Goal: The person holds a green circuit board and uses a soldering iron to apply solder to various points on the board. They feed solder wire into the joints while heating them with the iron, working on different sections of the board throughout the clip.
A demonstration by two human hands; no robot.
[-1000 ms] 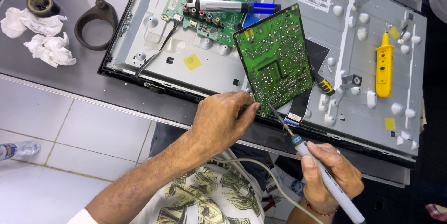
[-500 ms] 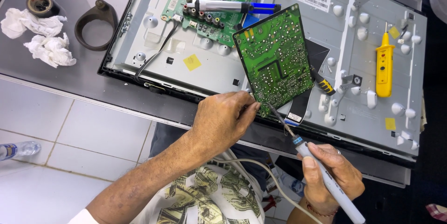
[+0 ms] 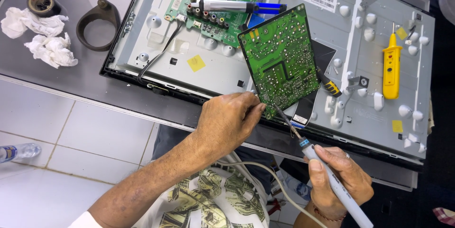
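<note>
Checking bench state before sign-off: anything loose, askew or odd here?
Yes. The green circuit board is out of its mount, tilted solder-side up, held by the left hand. A desoldering pump lies loose across the mounted main board. Crumpled tissues litter the table.

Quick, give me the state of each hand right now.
Left hand: closed, pinching the lower corner of the green circuit board.
Right hand: closed around the soldering iron, tip at the board's lower edge.

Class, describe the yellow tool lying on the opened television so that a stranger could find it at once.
Start at the grey metal back panel of the opened television. Go to its right side, beyond the tilted green circuit board. The yellow tester screwdriver lies there lengthwise, the only all-yellow tool.
</note>
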